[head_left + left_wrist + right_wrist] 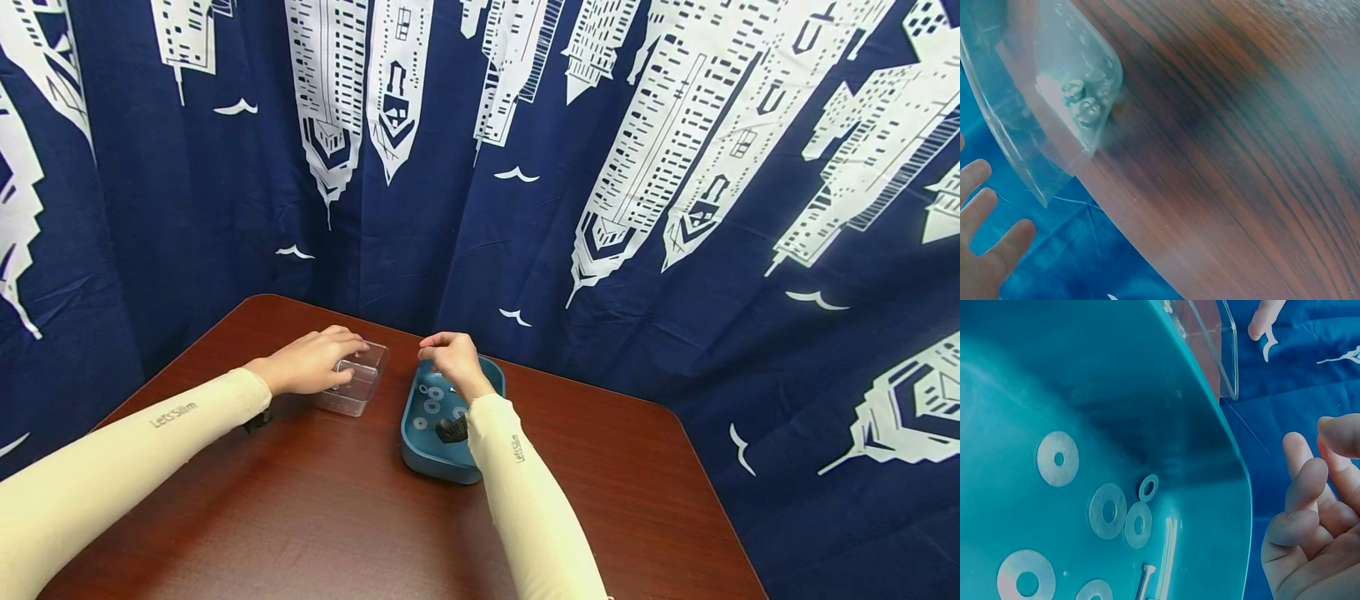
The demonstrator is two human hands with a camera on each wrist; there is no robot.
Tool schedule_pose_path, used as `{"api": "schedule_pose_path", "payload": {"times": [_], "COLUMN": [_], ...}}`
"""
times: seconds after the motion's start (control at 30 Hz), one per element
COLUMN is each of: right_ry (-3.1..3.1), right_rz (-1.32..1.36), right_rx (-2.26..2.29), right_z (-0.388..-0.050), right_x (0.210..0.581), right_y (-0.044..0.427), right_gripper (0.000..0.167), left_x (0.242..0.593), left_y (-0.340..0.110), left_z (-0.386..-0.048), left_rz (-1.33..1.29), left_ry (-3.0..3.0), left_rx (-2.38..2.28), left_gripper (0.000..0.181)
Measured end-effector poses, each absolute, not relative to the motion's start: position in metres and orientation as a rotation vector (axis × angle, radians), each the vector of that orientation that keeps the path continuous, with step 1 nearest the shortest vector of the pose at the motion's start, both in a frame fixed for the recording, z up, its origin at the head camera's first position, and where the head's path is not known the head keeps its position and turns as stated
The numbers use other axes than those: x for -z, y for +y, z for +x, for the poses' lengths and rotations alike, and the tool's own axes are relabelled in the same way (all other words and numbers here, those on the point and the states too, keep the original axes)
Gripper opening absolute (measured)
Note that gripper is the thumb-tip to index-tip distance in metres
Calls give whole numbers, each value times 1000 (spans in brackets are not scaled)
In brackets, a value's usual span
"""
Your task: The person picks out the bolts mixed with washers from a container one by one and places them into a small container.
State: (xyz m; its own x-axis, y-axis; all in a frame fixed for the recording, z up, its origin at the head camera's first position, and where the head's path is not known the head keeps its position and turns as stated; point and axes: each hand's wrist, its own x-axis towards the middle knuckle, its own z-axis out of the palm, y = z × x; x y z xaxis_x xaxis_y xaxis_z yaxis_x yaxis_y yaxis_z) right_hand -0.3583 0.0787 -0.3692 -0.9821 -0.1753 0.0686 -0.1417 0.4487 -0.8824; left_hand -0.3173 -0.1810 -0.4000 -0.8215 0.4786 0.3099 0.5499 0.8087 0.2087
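Note:
My left hand is over the clear plastic box in the head view, its fingers spread. The left wrist view shows small metal pieces inside the box. My right hand is above the far left rim of the blue bin, thumb and index finger together, the others curled; nothing shows between them. Flat washers of different sizes, a small ring and a bolt lie in the bin in the right wrist view.
A black object lies in the bin, partly behind my right forearm. The box is just left of the bin on the brown wooden table. A blue curtain with white buildings hangs behind the table's far edge.

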Motion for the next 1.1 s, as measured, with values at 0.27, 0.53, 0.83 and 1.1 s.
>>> {"api": "schedule_pose_path", "payload": {"times": [0.27, 0.53, 0.83, 1.1], "right_ry": [2643, 2655, 2671, 2702], "right_rz": [-277, -265, -240, -203], "right_rx": [1615, 1601, 1600, 1596], "right_z": [-357, -356, -357, -359], "right_x": [367, 364, 364, 366], "right_y": [90, 99, 110, 117], "right_gripper": [11, 18, 23, 17], "left_x": [398, 393, 391, 389], "left_y": [-169, -156, -145, -136], "left_z": [-319, -321, -324, -326], "left_rz": [-806, -837, -860, -866], "left_ry": [-2772, -2765, -2773, -2792], "left_rx": [451, 468, 459, 450], "left_gripper": [49, 49, 50, 50]}}
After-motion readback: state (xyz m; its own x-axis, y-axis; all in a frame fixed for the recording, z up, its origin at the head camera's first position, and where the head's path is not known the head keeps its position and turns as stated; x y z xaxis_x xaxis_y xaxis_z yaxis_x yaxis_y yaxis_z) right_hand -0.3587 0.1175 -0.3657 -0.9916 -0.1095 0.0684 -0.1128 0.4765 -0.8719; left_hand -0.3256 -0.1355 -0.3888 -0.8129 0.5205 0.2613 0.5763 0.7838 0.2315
